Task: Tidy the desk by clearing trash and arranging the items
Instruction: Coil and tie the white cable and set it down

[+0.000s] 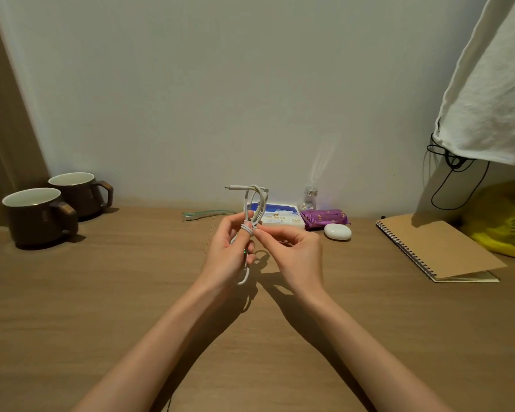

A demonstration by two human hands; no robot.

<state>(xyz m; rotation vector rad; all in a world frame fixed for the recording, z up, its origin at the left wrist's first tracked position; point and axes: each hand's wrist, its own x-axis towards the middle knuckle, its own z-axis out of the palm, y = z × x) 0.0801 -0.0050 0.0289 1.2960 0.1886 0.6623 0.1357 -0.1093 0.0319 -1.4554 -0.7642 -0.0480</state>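
2 hands meet over the middle of the desk point(107, 292). The left hand point(229, 251) grips a bunched white cable point(254, 200), and the right hand point(292, 251) pinches a wrap around it. 2 mugs point(39, 215) sit at 9 o'clock, a notebook point(437, 248) at 3 o'clock. I think the tidying is about half done.
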